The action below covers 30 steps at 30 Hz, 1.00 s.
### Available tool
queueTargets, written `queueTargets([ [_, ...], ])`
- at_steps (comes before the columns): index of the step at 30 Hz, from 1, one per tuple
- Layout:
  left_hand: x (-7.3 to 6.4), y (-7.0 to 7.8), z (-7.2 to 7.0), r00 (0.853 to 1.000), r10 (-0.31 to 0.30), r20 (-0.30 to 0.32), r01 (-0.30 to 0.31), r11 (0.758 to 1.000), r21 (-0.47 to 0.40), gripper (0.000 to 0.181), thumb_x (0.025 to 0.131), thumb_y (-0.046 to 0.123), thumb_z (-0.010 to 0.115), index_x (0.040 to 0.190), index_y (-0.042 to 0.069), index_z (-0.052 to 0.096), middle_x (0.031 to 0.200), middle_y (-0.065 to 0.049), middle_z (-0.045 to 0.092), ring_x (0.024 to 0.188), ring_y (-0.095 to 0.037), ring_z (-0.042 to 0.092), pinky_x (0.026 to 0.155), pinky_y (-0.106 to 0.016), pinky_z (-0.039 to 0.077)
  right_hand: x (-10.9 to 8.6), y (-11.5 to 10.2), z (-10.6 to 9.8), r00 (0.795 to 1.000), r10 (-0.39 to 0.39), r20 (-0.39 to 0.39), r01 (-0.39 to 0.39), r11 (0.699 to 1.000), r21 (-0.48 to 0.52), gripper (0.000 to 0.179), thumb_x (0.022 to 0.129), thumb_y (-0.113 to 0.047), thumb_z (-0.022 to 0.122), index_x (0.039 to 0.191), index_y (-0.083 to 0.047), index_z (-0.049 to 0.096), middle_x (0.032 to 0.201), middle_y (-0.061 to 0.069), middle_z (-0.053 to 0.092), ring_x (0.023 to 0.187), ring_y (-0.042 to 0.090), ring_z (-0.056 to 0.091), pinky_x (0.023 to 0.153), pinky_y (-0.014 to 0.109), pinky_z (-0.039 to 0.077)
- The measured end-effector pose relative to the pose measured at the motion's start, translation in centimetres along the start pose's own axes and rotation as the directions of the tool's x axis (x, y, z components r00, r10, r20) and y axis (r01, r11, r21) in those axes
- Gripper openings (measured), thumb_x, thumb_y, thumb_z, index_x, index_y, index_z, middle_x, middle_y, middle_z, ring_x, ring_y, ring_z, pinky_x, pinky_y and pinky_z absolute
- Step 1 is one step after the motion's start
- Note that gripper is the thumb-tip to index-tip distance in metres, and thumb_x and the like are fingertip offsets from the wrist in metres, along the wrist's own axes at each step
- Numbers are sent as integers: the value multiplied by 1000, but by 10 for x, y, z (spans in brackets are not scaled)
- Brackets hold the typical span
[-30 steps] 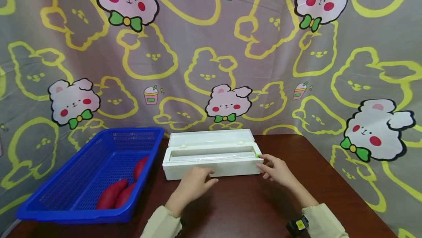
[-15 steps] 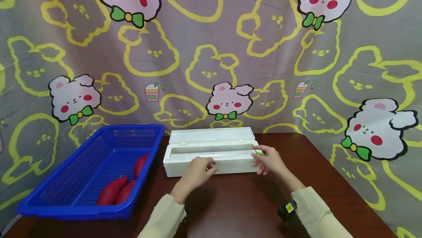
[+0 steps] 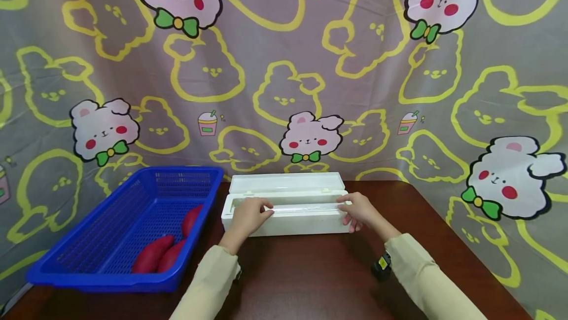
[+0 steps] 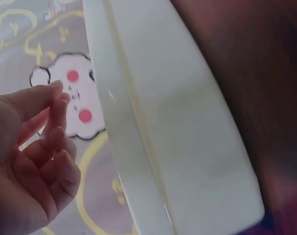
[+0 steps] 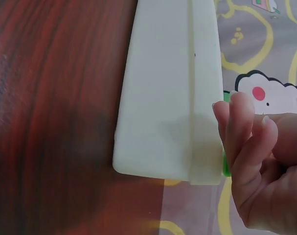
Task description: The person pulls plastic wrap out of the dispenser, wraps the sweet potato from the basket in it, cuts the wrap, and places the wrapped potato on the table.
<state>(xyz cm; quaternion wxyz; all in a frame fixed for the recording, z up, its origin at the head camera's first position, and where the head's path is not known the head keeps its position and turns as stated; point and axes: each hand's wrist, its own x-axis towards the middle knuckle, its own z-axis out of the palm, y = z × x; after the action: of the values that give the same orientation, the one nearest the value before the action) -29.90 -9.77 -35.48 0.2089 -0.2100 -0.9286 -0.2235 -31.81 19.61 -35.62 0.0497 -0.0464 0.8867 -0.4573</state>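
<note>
A long white cling film dispenser (image 3: 306, 224) stands on the table with its lid (image 3: 286, 182) raised at the back. Clear film (image 3: 306, 208) lies along its top opening. My left hand (image 3: 248, 216) hovers over the dispenser's left part; thumb and forefinger come close together, with nothing visible between them in the left wrist view. My right hand (image 3: 360, 210) is at the dispenser's right end, its fingers loosely bent over the top edge. A small green piece (image 5: 227, 164) shows behind those fingers in the right wrist view. Whether the fingertips touch it is hidden.
A blue plastic basket (image 3: 106, 280) with several red sweet potatoes (image 3: 153, 254) stands to the left. Behind the brown table (image 3: 310, 270) hangs a patterned cloth (image 3: 248, 88).
My left hand has moved up and left, from before the dispenser to over its left part. My right hand has shifted slightly left and up onto the right end, covering the green piece.
</note>
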Motion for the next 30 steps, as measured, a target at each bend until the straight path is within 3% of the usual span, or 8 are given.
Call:
queueTargets([
  [4, 3, -16, -6, 1000, -19, 1, 19, 1000, -8, 5, 74, 14, 71, 78, 10, 72, 66, 5, 61, 63, -12, 55, 55, -27, 43, 4, -4, -3, 1000, 4, 28, -2, 997, -79, 30, 89, -8, 51, 116, 4, 55, 48, 12, 56, 34, 19, 53, 31, 27, 41],
  [10, 7, -32, -10, 992, -91, 90, 92, 996, -9, 5, 75, 13, 70, 79, 10, 72, 75, 2, 64, 69, -13, 57, 61, -29, 45, 7, -11, -8, 995, 29, 93, -15, 988, -153, 27, 88, -8, 53, 112, 4, 58, 47, 12, 54, 34, 18, 53, 33, 27, 43],
  [16, 8, -42, -9, 979, -121, 166, 132, 990, -57, 5, 74, 13, 71, 77, 10, 72, 70, 2, 61, 62, -9, 51, 55, -27, 42, 13, -16, -8, 990, 54, 127, -24, 974, -227, 25, 88, -7, 53, 110, 2, 60, 47, 12, 55, 34, 18, 53, 35, 30, 45],
  [20, 10, -45, -9, 970, -134, 200, 151, 986, -71, 5, 76, 14, 71, 77, 10, 72, 71, 2, 63, 60, -8, 51, 53, -26, 42, 17, -17, -6, 993, 36, 109, -4, 960, -279, 23, 87, -5, 54, 106, 4, 62, 47, 13, 55, 35, 20, 54, 35, 31, 45],
  [24, 13, -47, -8, 965, -122, 230, 145, 986, -86, 6, 77, 13, 69, 77, 8, 72, 75, 0, 66, 63, -9, 54, 56, -27, 44, 20, -21, -5, 997, -6, 77, 33, 936, -351, 21, 84, -4, 58, 102, 4, 64, 46, 12, 56, 34, 19, 53, 35, 32, 45],
  [30, 15, -51, -8, 966, -49, 252, 85, 988, -131, 7, 78, 8, 67, 75, 3, 71, 69, -2, 65, 59, -8, 49, 54, -25, 42, 21, -28, -4, 998, -20, 53, 41, 900, -435, 8, 81, -3, 62, 85, -2, 69, 46, 8, 56, 33, 15, 51, 39, 34, 47],
])
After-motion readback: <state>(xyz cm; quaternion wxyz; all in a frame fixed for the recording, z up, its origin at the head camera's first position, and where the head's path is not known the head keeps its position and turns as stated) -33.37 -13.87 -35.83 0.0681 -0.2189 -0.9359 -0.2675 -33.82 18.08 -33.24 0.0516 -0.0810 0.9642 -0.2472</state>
